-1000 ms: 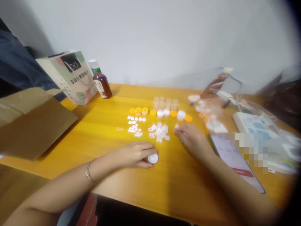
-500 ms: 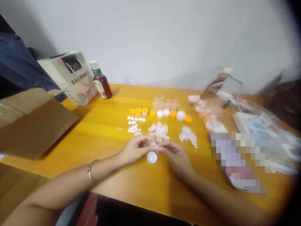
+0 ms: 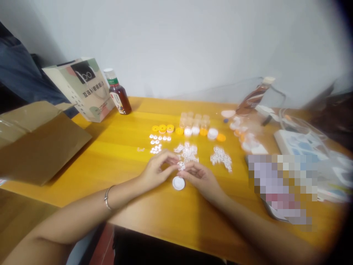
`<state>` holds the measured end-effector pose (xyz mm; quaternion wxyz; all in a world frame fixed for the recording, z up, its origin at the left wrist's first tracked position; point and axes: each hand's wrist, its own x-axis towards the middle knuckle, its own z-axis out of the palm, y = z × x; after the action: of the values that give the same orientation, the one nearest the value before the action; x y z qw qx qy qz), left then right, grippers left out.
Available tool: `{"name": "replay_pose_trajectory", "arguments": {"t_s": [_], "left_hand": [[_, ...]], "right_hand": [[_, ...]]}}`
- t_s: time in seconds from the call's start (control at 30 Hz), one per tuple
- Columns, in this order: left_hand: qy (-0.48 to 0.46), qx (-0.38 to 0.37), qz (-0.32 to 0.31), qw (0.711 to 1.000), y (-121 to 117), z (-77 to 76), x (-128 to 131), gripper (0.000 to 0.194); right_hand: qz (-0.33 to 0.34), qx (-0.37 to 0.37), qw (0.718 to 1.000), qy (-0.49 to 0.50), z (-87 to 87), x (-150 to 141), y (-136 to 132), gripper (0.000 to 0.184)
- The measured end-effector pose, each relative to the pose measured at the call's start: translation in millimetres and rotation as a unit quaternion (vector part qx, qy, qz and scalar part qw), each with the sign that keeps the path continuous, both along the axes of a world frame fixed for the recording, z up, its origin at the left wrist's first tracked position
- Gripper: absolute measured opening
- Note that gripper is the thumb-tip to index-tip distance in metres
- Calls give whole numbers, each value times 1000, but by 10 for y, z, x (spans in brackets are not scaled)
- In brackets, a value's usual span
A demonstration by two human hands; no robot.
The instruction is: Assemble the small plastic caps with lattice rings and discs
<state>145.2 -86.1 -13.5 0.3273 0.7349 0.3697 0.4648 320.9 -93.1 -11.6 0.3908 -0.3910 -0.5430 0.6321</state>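
Between my fingertips is a small white plastic piece with holes [image 3: 181, 166]. My left hand [image 3: 158, 168] pinches it from the left, and my right hand [image 3: 203, 179] closes on it from the right. Just below the fingers a round white cap [image 3: 178, 183] lies on the table. Beyond the hands is a pile of similar white perforated pieces [image 3: 188, 151], with a second pile [image 3: 221, 159] to its right. Small white round parts [image 3: 156, 148] lie near my left fingers, with white discs in rows [image 3: 160, 138] behind them.
Yellow and white caps [image 3: 195, 131] line up before clear cups [image 3: 194, 120]. A cardboard box [image 3: 46, 147], paper bag [image 3: 89, 92] and dark drink bottle [image 3: 119, 97] stand left. At right are a tilted brown bottle [image 3: 253, 97], plastic bags [image 3: 249, 140] and a white box [image 3: 296, 147].
Both hands have moved slightly up and away from the round cap. The held white piece has turned and shows more of its holed face.
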Motion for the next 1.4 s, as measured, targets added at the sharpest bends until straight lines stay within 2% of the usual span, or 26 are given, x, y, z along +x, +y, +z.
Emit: {"name": "replay_pose_trajectory", "arguments": {"t_s": [0.2,0.33,0.5,0.63,0.7,0.87,1.03,1.17,1.4], "left_hand": [[28,28,-6,999,25,27,-12,12],[112,72,21,991,94,61,-75,10],[242,107,62,962,182,35,-152,15],[326,133,43,935,168,-12,-128,30],[351,141,30,925,145,-19,-110,31],[380,139,20,914,119,-1,-103,19],[388,138,15,911,137,-10,-110,18],[410,173,17,895,137,-15,-116,20],[458,259,10,850,100,14,-132,19]], "right_hand": [[-8,10,1000,-10,0,29,7,14],[-34,18,999,-11,3,46,25,19],[-101,33,994,-15,5,68,58,22],[-111,48,992,-22,13,71,65,23],[-110,54,992,-31,21,69,64,23],[-106,62,992,-39,31,68,60,24],[-101,54,992,-45,17,72,53,20],[-105,46,993,-39,10,69,61,16],[-104,40,993,-37,15,66,68,16]]}}
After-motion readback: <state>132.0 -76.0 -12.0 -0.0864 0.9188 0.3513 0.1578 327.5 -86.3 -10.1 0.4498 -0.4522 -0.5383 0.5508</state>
